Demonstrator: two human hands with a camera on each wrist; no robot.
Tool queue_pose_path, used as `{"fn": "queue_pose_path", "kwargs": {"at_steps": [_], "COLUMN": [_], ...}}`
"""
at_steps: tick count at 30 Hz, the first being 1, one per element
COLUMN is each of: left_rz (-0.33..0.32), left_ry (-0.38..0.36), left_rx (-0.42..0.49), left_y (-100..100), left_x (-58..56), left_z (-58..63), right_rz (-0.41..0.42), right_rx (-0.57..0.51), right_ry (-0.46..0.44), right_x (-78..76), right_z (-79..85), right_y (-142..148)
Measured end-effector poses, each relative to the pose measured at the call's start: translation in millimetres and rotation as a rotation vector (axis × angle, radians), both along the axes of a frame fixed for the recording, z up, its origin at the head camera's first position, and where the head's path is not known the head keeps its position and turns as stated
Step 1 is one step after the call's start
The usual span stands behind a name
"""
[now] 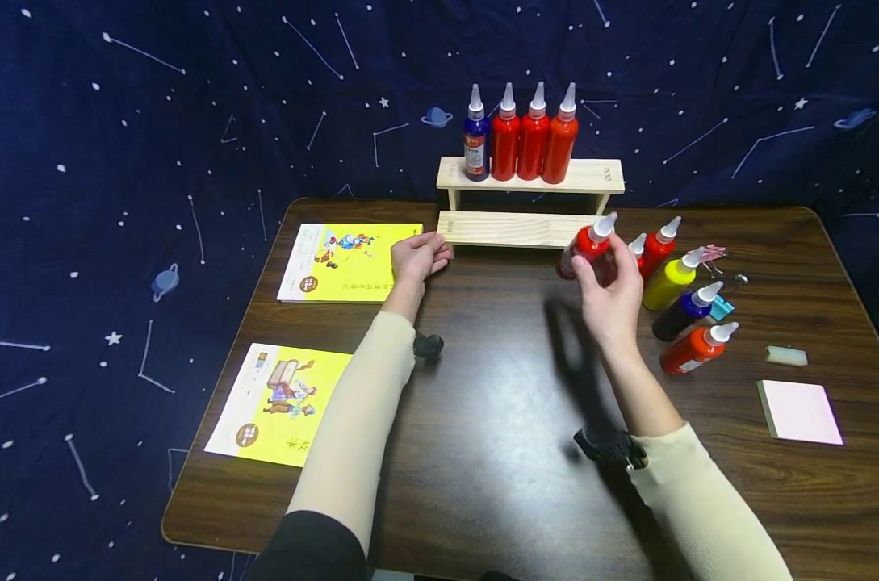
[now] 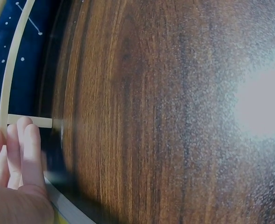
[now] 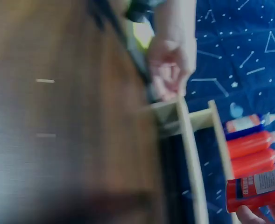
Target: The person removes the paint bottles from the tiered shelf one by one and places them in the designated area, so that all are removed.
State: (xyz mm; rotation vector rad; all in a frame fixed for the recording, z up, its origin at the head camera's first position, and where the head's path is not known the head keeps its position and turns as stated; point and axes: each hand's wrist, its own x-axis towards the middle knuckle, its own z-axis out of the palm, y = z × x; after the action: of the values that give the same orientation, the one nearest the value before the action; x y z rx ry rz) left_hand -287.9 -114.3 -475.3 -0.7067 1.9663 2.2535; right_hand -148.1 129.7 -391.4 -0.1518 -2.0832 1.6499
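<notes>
A two-tier wooden rack [image 1: 515, 229] stands at the back of the table. My left hand [image 1: 416, 258] pinches the left end of its lower shelf between thumb and fingers, as the left wrist view also shows. My right hand [image 1: 615, 303] grips a red squeeze bottle [image 3: 254, 189] with a white pointed cap, tilted, by the right end of the lower shelf. In the head view, a blue bottle [image 1: 476, 147] and three red or orange-red bottles [image 1: 533, 147] stand upright on the upper shelf.
Right of my right hand stand a red bottle [image 1: 655, 250], a yellow bottle [image 1: 669, 282], a dark blue bottle [image 1: 682, 316] and an orange-red bottle [image 1: 692, 350]; another is partly hidden. Sticky notes [image 1: 801, 412] lie at right, two yellow books [image 1: 359, 270] at left.
</notes>
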Motion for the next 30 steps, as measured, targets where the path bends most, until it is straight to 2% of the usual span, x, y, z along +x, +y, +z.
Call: {"fn": "queue_pose_path", "kwargs": {"at_steps": [2, 5, 8, 11, 17, 24, 30], "left_rz": [0.003, 0.009, 0.011, 0.006, 0.0, 0.003, 0.002], "left_ry": [0.0, 0.003, 0.0, -0.008, -0.028, -0.012, -0.016], "left_rx": [0.002, 0.0, -0.001, -0.005, 0.002, -0.003, -0.002], "left_y": [0.9, 1.1, 0.8, 0.8, 1.2, 1.1, 0.5], "left_x": [-0.4, -0.9, -1.4, -1.1, -0.3, -0.3, 0.1], "left_z": [0.5, 0.5, 0.3, 0.3, 1.5, 1.8, 0.1], "right_rz": [-0.031, -0.111, -0.206, -0.274, -0.331, -0.376, -0.388], "right_rx": [0.025, 0.057, 0.069, 0.061, 0.076, 0.102, 0.079], "right_ry": [-0.007, -0.045, -0.068, -0.073, -0.106, -0.186, -0.212], "right_x": [15.2, 28.7, 32.8, 32.8, 26.0, 16.2, 12.9], "right_z": [-16.1, -45.6, -71.7, -85.2, -94.6, -95.1, -95.4], "right_y": [6.1, 18.5, 31.2, 39.4, 46.9, 51.1, 53.1]}}
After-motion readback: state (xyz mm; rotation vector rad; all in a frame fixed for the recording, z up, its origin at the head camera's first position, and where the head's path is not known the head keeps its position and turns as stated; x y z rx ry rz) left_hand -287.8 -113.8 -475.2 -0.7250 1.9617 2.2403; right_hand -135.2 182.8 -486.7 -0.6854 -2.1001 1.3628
